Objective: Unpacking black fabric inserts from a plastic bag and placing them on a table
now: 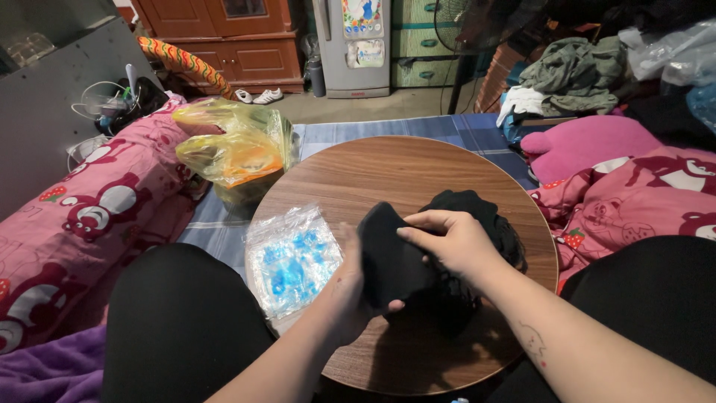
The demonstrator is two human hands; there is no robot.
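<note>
The left hand [350, 291] and right hand [455, 242] are both pinching a black cloth [395, 261] closed-fingered; a clear bag of blue pieces [291, 257] is lying just left, bare round wooden table [388, 168] beyond.

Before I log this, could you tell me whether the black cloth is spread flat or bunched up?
Bunched up: the black cloth sits in a crumpled heap on the round table, gripped by the left hand and right hand.
</note>
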